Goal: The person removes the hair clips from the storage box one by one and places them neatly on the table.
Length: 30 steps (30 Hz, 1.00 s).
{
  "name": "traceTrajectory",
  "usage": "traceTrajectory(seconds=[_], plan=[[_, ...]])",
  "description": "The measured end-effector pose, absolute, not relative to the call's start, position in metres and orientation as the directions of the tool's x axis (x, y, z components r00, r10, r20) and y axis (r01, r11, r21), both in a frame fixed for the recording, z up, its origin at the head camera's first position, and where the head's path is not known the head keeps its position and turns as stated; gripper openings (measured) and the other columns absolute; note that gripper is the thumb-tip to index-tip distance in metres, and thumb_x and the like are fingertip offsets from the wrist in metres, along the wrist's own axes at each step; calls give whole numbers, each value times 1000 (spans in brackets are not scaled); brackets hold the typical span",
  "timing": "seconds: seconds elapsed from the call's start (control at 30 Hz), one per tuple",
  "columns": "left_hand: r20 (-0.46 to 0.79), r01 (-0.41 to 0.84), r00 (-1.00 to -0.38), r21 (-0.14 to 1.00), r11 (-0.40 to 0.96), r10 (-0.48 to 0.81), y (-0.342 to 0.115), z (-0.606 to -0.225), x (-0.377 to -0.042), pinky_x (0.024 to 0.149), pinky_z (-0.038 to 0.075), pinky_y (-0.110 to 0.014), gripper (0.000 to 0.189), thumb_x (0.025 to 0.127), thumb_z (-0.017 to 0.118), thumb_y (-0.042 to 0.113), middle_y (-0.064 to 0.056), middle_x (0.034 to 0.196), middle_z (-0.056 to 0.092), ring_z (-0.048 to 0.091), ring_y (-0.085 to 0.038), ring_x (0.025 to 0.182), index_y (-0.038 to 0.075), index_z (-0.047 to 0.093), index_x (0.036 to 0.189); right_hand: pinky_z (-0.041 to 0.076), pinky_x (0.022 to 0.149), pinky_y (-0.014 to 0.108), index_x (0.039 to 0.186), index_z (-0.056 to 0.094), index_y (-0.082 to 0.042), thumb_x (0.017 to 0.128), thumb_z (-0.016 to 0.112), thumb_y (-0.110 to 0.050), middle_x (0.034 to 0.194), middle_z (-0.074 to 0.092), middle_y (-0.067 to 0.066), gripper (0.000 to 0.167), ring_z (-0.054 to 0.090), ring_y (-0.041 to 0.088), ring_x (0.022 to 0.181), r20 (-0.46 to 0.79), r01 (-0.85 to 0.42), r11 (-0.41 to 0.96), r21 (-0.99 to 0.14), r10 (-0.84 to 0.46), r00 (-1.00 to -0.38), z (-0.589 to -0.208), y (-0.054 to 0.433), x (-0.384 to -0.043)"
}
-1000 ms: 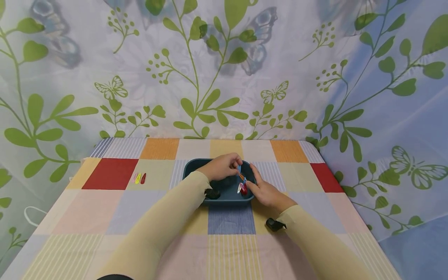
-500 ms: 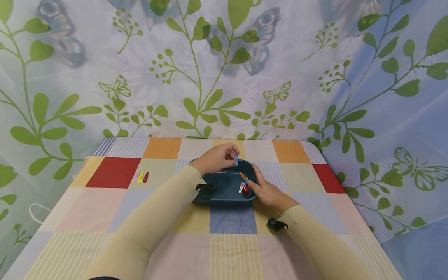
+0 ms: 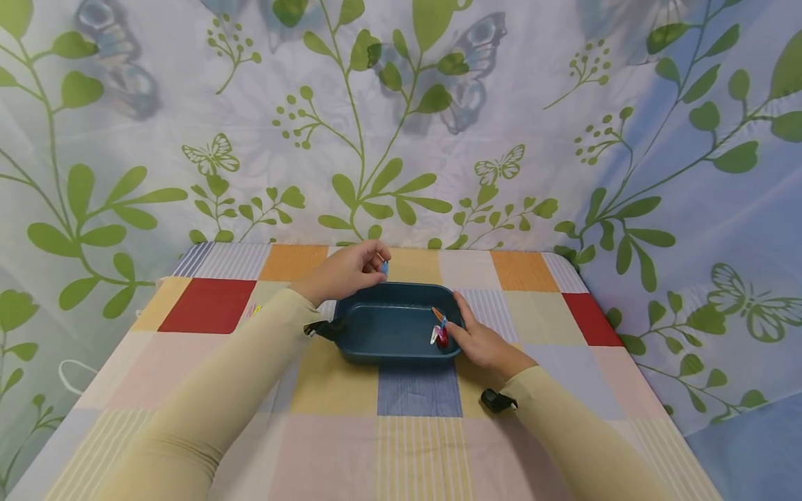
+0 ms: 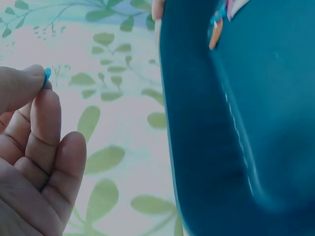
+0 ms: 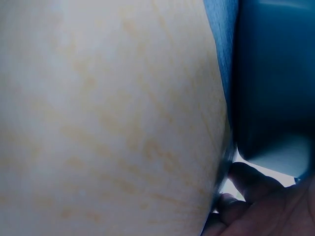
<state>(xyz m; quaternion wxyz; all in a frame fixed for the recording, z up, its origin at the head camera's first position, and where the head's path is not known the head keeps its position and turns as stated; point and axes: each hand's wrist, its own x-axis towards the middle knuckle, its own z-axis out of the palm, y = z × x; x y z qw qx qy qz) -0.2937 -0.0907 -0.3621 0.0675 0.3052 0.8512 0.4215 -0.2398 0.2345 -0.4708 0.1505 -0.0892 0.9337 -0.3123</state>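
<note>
My left hand (image 3: pixel 351 270) pinches a small blue hair clip (image 3: pixel 385 267) between thumb and forefinger, above the far left rim of the dark blue tray (image 3: pixel 379 359). In the left wrist view the hair clip's blue tip (image 4: pixel 47 76) sticks out past the thumb, most of it hidden. My right hand (image 3: pixel 485 342) grips the tray's right end, its thumb over the rim and its fingers along the outside. Beside that thumb, inside the tray, lie several hair clips: an orange one (image 3: pixel 437 314), a red one (image 3: pixel 443 338), and pink, white and blue ones.
Left of the tray, on the patchwork tablecloth (image 3: pixel 332 390), a yellow hair clip (image 3: pixel 256 310) and a pink one (image 3: pixel 250 309) show partly behind my left sleeve. A leaf-patterned curtain (image 3: pixel 401 139) hangs behind the table.
The left hand has lifted the blue hair clip out of the tray and moved left with it. My right hand stays at the tray's right end.
</note>
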Motion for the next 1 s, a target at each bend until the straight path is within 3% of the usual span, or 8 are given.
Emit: traceTrajectory(seconds=[0.17, 0.43, 0.67, 0.77, 1.0], plan=[[126, 418, -838, 774, 476, 530, -125, -366, -289, 81, 55, -28, 27, 100, 70, 6, -11, 100, 67, 65, -21, 89, 4, 58, 123, 36, 118, 67, 169, -11, -31, 113, 35, -49, 166, 34, 29, 75, 53, 53, 139, -220, -83, 785, -614, -272, -937, -469, 233, -239], [94, 369, -877, 759, 537, 470, -177, -390, -284, 78, 52, -23, 34, 98, 72, 5, -12, 98, 70, 64, -19, 86, -1, 54, 126, 26, 124, 67, 169, -12, -26, 113, 38, -46, 173, 19, 25, 78, 34, 51, 153, -209, -94, 746, -659, -301, -930, -467, 234, -239], [34, 285, -906, 788, 546, 423, -210, -413, -282, 66, 47, -24, 35, 98, 71, 2, -13, 95, 68, 57, -17, 76, -1, 51, 128, 20, 125, 67, 170, -11, -23, 113, 41, -45, 176, 6, 21, 80, 22, 50, 158, -184, -129, 735, -666, -329, -926, -467, 237, -240], [13, 258, -919, 777, 575, 395, -219, -421, -281, 67, 49, -24, 36, 97, 72, 3, -11, 95, 68, 58, -18, 78, 1, 53, 128, 21, 125, 68, 170, -12, -25, 113, 41, -47, 177, 3, 19, 80, 23, 51, 157, -187, -130, 738, -662, -331, -925, -466, 238, -240], [-39, 200, -944, 726, 658, 329, -236, -437, -277, 79, 53, -30, 41, 97, 75, 9, -8, 100, 70, 62, -22, 88, 0, 56, 133, 30, 120, 69, 169, -13, -30, 112, 38, -53, 175, 12, 22, 79, 41, 55, 147, -223, -102, 767, -634, -308, -925, -466, 236, -240]])
